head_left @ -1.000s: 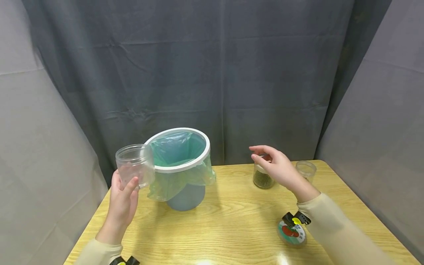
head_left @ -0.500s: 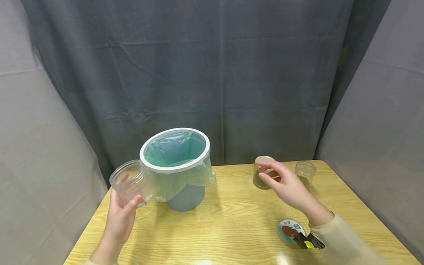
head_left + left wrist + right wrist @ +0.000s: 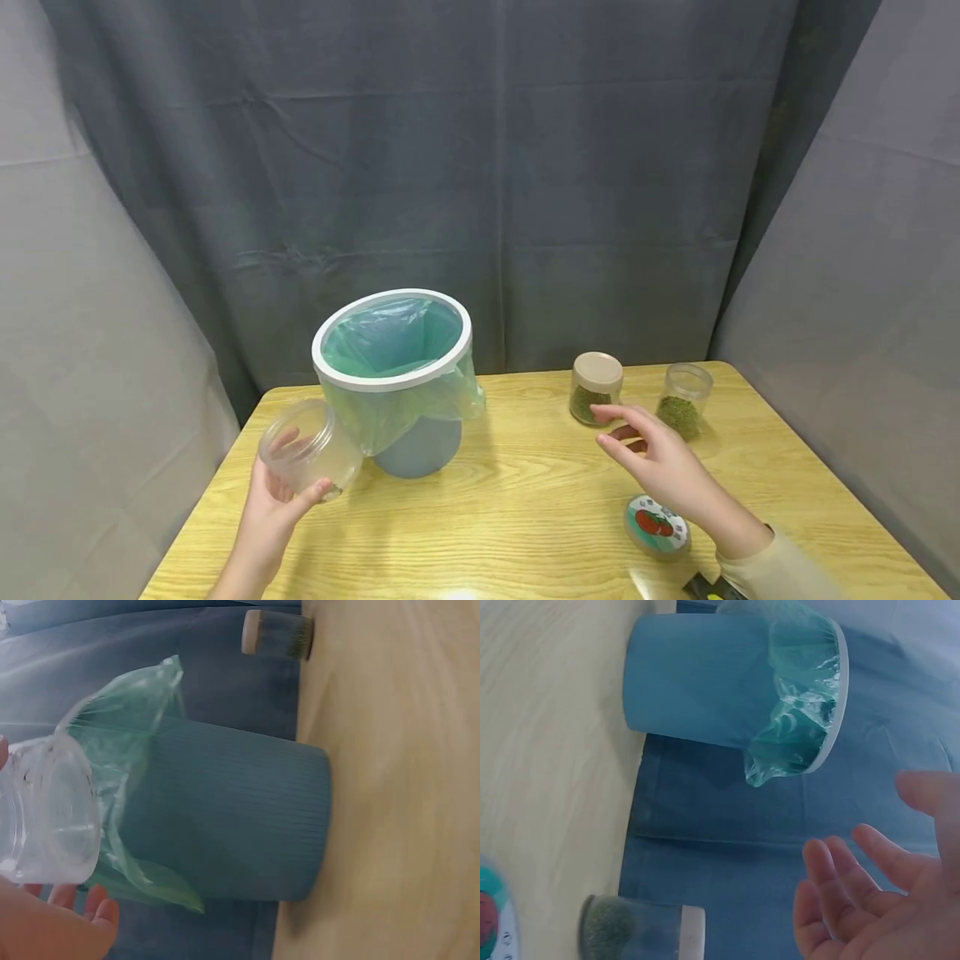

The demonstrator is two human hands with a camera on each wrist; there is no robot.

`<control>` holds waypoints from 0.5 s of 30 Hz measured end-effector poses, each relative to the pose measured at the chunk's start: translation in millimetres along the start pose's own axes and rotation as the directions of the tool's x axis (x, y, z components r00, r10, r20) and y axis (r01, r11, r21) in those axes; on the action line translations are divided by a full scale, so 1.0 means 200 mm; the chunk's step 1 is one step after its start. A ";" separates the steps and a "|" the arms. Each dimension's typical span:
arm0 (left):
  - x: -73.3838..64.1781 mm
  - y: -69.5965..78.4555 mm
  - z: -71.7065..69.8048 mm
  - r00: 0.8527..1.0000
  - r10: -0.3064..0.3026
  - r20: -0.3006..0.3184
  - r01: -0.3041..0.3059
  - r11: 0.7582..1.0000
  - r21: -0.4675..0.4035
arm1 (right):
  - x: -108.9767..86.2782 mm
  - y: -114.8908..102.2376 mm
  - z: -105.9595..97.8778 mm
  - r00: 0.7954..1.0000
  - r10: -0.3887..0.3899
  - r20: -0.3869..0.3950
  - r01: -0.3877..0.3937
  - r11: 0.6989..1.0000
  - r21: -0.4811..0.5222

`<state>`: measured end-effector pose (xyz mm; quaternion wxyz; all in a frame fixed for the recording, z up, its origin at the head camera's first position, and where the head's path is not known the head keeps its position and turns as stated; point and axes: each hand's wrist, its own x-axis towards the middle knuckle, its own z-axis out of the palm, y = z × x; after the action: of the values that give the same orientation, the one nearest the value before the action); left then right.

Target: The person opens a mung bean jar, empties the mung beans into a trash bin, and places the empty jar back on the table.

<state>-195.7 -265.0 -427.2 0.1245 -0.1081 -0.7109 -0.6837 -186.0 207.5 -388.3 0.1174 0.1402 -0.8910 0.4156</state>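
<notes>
The left grip (image 3: 270,504) is closed around a clear jar (image 3: 318,454), its thumb along the near side and its other fingers behind the wall, seen through the plastic. The clear jar lies tilted within that grip, its threaded, lidless mouth turned up and to the left and its base down to the right; the left wrist view shows small dark specks on its wall. Just right of the left grip and a little beyond it stands a grey-blue bin (image 3: 423,446) with a white ring (image 3: 382,384) round its top and a green bag (image 3: 360,417) folded over the edge; whether the clear jar touches the bag cannot be told. The right grip (image 3: 660,467) is well apart from the left one, thumb and bent fingers parted, with nothing held between them. Just beyond its fingertips stands a capped jar (image 3: 596,387) of green bits, upright under a pale lid. Behind the back of the right grip, a lidless jar (image 3: 682,404) also contains green bits. Nearer the person, just below the right grip, a round lid (image 3: 657,525) with a tomato picture lies on the wood-grained surface (image 3: 510,508).
</notes>
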 end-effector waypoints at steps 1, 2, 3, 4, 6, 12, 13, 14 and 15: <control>-0.01 -0.01 -0.01 1.000 -0.017 0.004 0.017 0.999 0.027 | -0.01 0.01 0.01 1.000 -0.001 -0.001 0.001 1.000 -0.010; -0.01 -0.02 -0.01 0.999 -0.039 0.009 0.038 0.998 0.059 | -0.02 0.01 0.01 1.000 -0.003 -0.002 0.003 1.000 -0.024; -0.02 -0.04 -0.01 0.998 -0.062 0.017 0.061 0.994 0.090 | -0.03 0.01 0.01 1.000 -0.004 -0.005 0.004 0.999 -0.036; -0.02 -0.05 -0.02 0.996 -0.085 0.026 0.081 0.990 0.113 | -0.04 0.02 0.02 1.000 -0.011 -0.008 0.011 0.999 -0.049; -0.02 -0.08 -0.02 0.992 -0.125 0.035 0.118 0.981 0.156 | -0.06 0.02 0.03 1.000 -0.025 -0.013 0.024 0.997 -0.077; -0.03 -0.18 -0.05 0.972 -0.228 0.056 0.204 0.938 0.280 | -0.10 0.06 0.07 0.998 -0.058 -0.017 0.055 0.991 -0.121; -0.03 -0.20 -0.06 0.968 -0.241 0.062 0.212 0.929 0.302 | -0.10 0.07 0.07 0.998 -0.057 -0.018 0.055 0.990 -0.126; -0.03 -0.21 -0.06 0.964 -0.259 0.067 0.224 0.919 0.324 | -0.11 0.08 0.07 0.998 -0.057 -0.018 0.054 0.990 -0.133; -0.03 -0.23 -0.07 0.959 -0.273 0.071 0.234 0.909 0.344 | -0.11 0.08 0.08 0.998 -0.054 -0.017 0.051 0.989 -0.139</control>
<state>-203.6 -280.3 -472.2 0.0088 -0.0323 -0.8299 -0.5568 -172.5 209.3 -417.3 0.1470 0.1508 -0.9125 0.3508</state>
